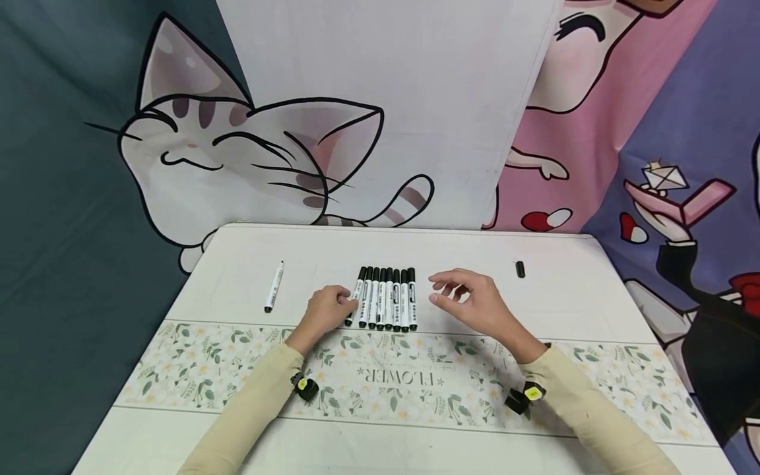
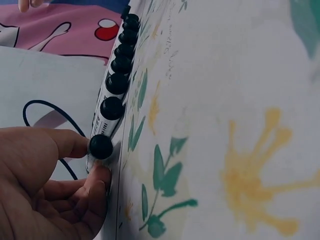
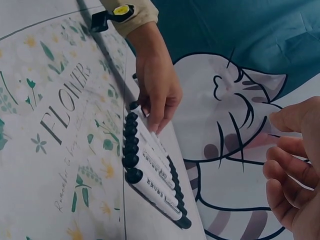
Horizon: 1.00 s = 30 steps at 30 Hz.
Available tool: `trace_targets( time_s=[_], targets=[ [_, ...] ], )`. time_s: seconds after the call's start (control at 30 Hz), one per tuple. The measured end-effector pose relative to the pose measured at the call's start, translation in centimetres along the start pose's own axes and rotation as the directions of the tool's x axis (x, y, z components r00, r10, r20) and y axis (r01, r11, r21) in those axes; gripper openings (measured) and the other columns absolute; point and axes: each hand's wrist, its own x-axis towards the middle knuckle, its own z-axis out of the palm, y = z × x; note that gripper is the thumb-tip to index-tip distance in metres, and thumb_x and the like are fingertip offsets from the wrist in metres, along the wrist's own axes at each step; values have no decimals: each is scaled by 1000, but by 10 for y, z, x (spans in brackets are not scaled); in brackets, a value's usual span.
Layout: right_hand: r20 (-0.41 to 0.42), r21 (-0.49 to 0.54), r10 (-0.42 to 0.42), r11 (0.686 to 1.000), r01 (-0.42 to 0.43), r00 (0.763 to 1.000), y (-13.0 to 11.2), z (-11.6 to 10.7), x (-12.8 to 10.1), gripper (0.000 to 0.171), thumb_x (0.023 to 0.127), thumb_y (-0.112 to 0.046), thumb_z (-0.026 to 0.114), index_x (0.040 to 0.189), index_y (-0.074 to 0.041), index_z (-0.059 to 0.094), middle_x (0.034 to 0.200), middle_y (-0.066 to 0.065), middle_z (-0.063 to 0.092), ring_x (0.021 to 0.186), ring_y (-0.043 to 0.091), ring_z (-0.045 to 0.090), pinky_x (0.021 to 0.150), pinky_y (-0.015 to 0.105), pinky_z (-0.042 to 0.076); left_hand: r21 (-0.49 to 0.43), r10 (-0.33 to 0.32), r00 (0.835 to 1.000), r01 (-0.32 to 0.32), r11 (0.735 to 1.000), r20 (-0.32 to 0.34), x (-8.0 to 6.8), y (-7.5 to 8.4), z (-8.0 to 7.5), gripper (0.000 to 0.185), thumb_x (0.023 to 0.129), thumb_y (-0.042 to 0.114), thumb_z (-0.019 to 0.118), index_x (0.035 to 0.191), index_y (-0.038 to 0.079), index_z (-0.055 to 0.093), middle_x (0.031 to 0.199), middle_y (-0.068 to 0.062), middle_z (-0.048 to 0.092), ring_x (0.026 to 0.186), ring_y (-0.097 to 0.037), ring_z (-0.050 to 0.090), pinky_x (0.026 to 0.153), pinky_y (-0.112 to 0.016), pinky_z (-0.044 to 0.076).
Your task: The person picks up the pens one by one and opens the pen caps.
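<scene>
Several white markers with black caps and ends lie side by side in a row (image 1: 396, 300) on the table. At the left end of that row, my left hand (image 1: 328, 309) pinches the outermost marker (image 2: 101, 146) between thumb and fingers; its round black end faces the left wrist camera. This marker slants slightly apart from its neighbour at the near end. My right hand (image 1: 472, 298) hovers just beyond the row's right end, fingers loosely bent and holding nothing. In the right wrist view, the nearest marker (image 3: 157, 197) lies apart from the right hand's fingers (image 3: 287, 165).
Off to the left lies a single marker (image 1: 274, 287) without its cap. A loose black cap (image 1: 520, 269) sits at the back right. A floral strip (image 1: 404, 379) crosses the white table cover, and a cat-printed cloth (image 1: 368, 59) hangs behind the far edge.
</scene>
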Motion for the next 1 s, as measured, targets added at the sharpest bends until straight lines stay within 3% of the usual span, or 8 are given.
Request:
trace_targets(
  time_s=[0.13,0.4,0.7,0.83,1.0],
  targets=[
    [5,-4,9,1000,-9,1000,2,0,0,27,91,-20,80,118,-18,76,102,0,75,84,7,65,71,28,54,-16,0,1000,0,1000,-23,-4,-2,-4,29,94,23,69,112,1,75,89,-4,73,77,-17,65,80,-40,56],
    [15,-16,17,1000,-17,1000,3,-6,1,28,91,-21,80,118,-17,75,102,3,75,85,8,65,71,31,55,-68,6,999,-9,998,-45,-13,-3,-11,27,96,22,64,117,10,75,97,-1,74,83,-15,67,76,-37,54],
    [2,-59,11,998,-10,1000,-1,-21,-2,27,91,-21,80,118,-18,76,97,-9,73,84,7,64,70,26,53,-97,142,988,-148,984,-65,-29,9,-23,22,95,19,68,116,15,74,96,2,74,81,-12,64,73,-32,50],
    [-2,-51,-9,999,9,1000,-4,-24,-3,26,92,-19,79,117,-18,76,96,-10,72,84,7,64,69,26,54,-86,241,969,-245,966,-50,-35,15,-26,23,95,17,70,118,16,73,98,2,74,81,-12,60,66,-30,46],
    [1,-42,-45,998,45,999,-9,-27,-4,27,92,-17,79,118,-17,76,95,-8,73,84,7,64,69,27,54,-50,387,920,-390,919,-63,-40,22,-29,24,93,15,73,117,15,73,101,2,74,82,-13,58,69,-32,44]
  ],
)
